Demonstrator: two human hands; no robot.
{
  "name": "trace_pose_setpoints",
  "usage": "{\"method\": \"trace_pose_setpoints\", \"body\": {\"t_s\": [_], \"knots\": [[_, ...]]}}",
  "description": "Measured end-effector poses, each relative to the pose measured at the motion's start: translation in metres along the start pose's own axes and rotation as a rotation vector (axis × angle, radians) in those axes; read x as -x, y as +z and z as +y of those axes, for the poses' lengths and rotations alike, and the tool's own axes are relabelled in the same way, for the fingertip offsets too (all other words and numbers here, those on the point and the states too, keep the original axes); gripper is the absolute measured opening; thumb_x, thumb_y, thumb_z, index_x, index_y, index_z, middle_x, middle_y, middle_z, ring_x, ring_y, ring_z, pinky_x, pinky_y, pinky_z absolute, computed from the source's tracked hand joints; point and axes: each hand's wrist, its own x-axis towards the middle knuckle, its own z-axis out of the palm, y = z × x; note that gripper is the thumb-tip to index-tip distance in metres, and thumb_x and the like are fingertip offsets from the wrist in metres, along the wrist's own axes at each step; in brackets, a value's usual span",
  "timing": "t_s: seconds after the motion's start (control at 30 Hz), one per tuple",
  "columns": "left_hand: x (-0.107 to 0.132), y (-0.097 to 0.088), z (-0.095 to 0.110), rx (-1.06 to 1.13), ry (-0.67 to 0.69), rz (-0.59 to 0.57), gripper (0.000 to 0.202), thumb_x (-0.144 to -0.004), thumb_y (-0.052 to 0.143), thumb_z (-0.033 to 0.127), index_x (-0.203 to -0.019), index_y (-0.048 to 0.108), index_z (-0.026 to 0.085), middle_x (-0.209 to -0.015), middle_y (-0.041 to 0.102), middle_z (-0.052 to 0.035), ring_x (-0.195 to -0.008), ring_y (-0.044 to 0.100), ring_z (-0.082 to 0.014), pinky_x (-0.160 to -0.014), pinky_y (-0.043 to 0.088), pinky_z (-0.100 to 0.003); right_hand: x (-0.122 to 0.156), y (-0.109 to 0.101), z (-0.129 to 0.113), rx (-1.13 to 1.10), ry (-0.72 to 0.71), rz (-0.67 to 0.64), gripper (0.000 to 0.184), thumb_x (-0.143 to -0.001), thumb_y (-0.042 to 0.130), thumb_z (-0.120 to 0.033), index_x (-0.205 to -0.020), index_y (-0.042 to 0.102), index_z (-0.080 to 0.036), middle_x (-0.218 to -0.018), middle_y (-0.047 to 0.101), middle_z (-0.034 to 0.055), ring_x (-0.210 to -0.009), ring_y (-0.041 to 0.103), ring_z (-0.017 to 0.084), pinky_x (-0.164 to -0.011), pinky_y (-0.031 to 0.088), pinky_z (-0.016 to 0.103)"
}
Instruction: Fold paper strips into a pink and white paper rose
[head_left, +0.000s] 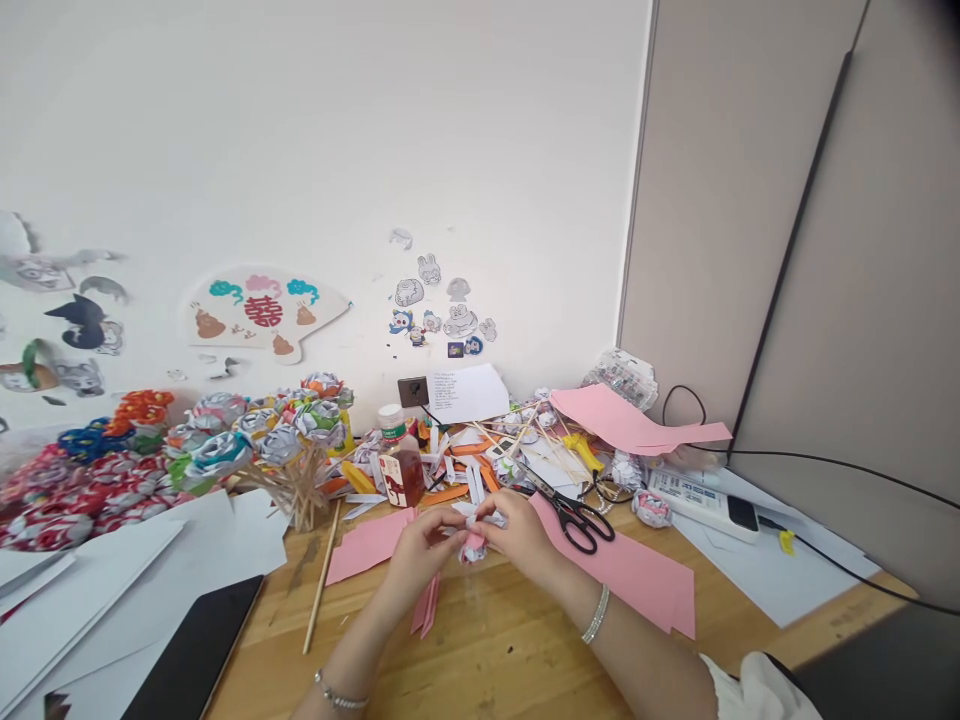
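Note:
Both my hands meet over the wooden table at a small pink-and-white paper flower (472, 548). My left hand (426, 545) pinches its left side. From the right, the fingers of my right hand (514, 530) close on its upper part, and they hide some of it. Folded pink paper strips (426, 606) lie just below my left hand. Black-handled scissors (576, 515) rest on pink paper sheets (637, 572) to the right of my right hand. A glue bottle (400, 460) with a white cap stands behind my hands.
Paper flowers on sticks (277, 440) crowd the back left. White sheets (150, 590) and a black tablet-like slab (199, 650) lie at left, near a wooden stick (322, 580). Paper scraps (461, 465) cover the back; a white power strip (701, 505) with cables sits right.

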Motion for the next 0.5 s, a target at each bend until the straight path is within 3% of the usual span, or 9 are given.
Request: {"method": "trace_pose_setpoints", "body": {"t_s": [0.23,0.5], "knots": [[0.003,0.000,0.007,-0.076,0.062,0.007,0.023,-0.067,0.067,0.041,-0.073,0.063,0.019,-0.080,0.067,-0.0058,-0.079,0.060,-0.0211,-0.072,0.046,-0.031,0.002,-0.002,-0.006,-0.001,-0.065,0.014,0.010,-0.071,0.070,-0.014,-0.072,0.061,-0.020,-0.077,0.060,-0.0001,-0.079,0.055,0.017,-0.072,0.039,0.026],[-0.001,-0.009,0.001,0.032,-0.168,-0.263,0.041,-0.060,0.069,0.055,-0.068,0.056,0.016,-0.067,0.057,0.0012,-0.065,0.051,-0.0138,-0.060,0.038,-0.024,0.001,0.011,0.003,-0.403,0.252,-0.199,0.019,-0.063,0.074,-0.021,-0.068,0.056,-0.017,-0.064,0.056,-0.0045,-0.063,0.053,0.011,-0.059,0.040,0.022]]}}
